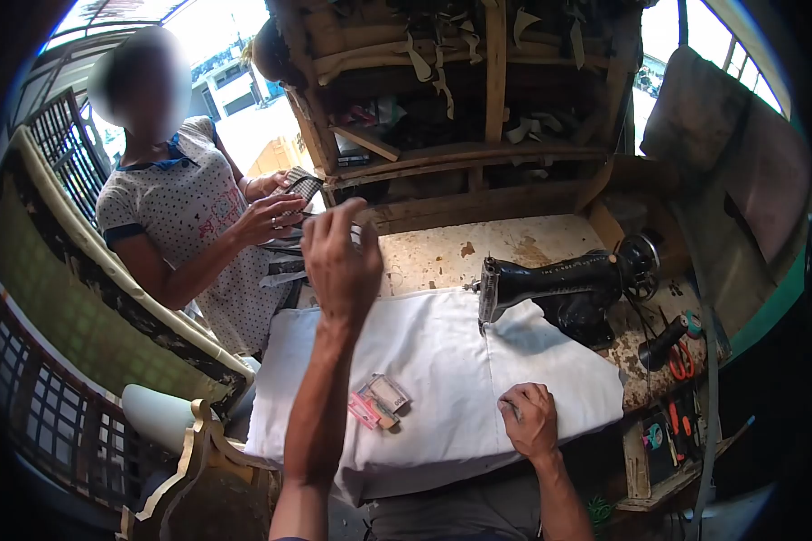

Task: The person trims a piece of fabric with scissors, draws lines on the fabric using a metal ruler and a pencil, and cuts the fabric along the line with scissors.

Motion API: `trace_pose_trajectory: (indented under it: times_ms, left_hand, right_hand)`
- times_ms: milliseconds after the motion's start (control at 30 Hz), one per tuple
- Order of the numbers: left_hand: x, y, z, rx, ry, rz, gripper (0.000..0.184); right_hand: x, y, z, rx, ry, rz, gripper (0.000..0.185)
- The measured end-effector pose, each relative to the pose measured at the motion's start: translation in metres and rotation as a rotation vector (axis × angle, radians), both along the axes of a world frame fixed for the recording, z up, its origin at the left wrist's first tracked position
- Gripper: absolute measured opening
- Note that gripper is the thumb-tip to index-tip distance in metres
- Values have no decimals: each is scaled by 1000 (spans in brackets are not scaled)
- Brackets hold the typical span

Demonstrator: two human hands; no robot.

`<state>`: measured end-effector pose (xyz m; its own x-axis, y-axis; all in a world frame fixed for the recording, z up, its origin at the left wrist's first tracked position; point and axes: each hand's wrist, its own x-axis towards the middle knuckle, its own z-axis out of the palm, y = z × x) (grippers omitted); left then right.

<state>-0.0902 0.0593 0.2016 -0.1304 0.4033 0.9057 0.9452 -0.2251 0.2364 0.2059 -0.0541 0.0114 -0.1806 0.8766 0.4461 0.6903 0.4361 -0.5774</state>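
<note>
My left hand point(341, 261) is raised above the white cloth point(442, 361), near the other person's hands, with its fingers curled; what it holds, if anything, is hidden. My right hand point(529, 419) rests on the cloth near its front edge, fingers curled in. Several banknotes point(382, 402) lie on the cloth between my forearms. A black sewing machine point(550, 284) stands at the right, its needle end over the cloth. Across from my left hand, a person point(194, 194) in a dotted shirt holds a checked item point(303, 185) in both hands.
Behind the worn tabletop point(424, 257) is a wooden shelf frame point(496, 72) with hanging scraps. Red-handled scissors point(680, 359) lie at the right, above an open drawer point(668, 451) of tools. A carved chair frame point(198, 433) stands at lower left.
</note>
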Motion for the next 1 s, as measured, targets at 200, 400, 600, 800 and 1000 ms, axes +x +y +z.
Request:
trace_pose_trajectory:
  times_ms: [200, 400, 600, 800, 1000]
  left_hand:
    - [-134, 107, 20, -528, 319, 521, 66]
    - [-132, 114, -23, -484, 402, 600, 46]
    - [-140, 81, -77, -424, 621, 316, 15]
    - [-80, -79, -106, -412, 403, 131, 8]
    - [-65, -139, -121, -243, 339, 153, 10]
  right_hand:
    - [-3, 2, -5, 54, -16, -38, 6]
    - [-3, -2, -5, 52, -16, -9, 6]
    - [-6, 0, -3, 45, -34, -14, 4]
    - [-7, 1, -2, 50, -41, -13, 5]
    - [-8, 3, -4, 16, -44, -10, 6]
